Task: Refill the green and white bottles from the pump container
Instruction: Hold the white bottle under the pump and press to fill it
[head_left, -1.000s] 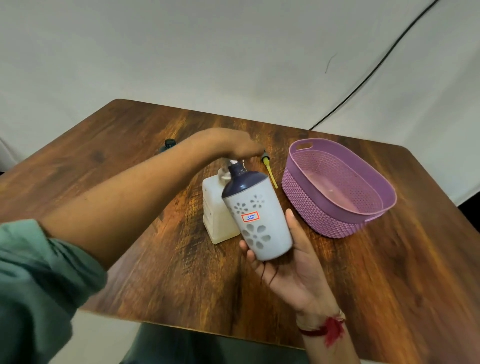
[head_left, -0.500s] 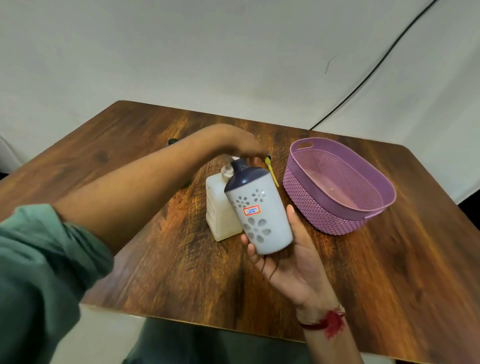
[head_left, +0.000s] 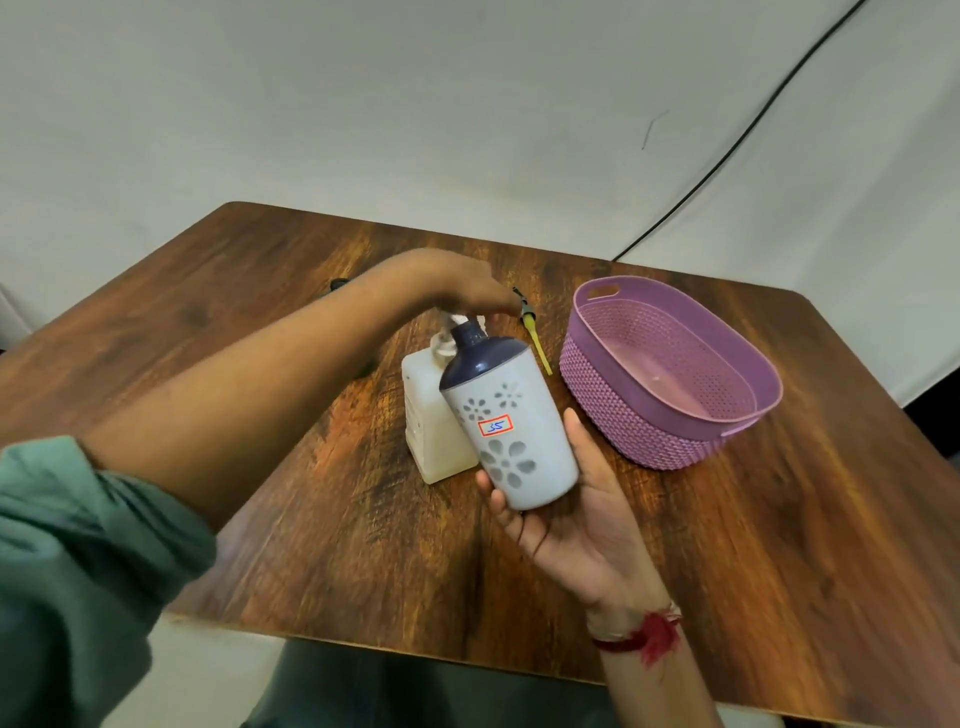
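Above the wooden table (head_left: 311, 519), my right hand (head_left: 582, 530) curls round the tilted white bottle (head_left: 514, 441) marked 35. My left hand (head_left: 462, 288) covers the head of the pump container (head_left: 428, 431); I cannot tell its grip.

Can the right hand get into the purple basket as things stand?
Likely yes: the purple basket sits open beside the right hand, nothing between, but that hand is full, holding the white bottle.
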